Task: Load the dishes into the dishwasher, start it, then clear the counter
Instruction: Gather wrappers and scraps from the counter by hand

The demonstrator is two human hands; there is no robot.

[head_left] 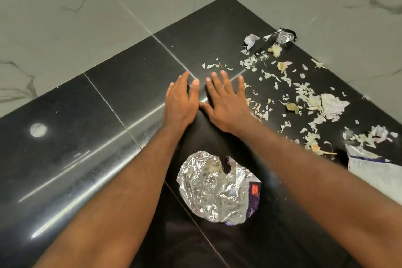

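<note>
Foil wrapper [217,189] nearest me, flat on the bench [108,104] between my forearms. Beyond it, left hand [179,102] and right hand [226,104] side by side, fingers straight, gripping nothing. Peel scraps [304,98] scattered to their right: light, flaky, likely to scatter. I'd sweep them together, then pinch the flimsy foil by its edge.

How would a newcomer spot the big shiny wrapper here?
Start at the black counter. Between the two forearms lies the foil wrapper. Unlike the peel scraps to its right, it is large, rounded, silver, with a purple edge.
</note>
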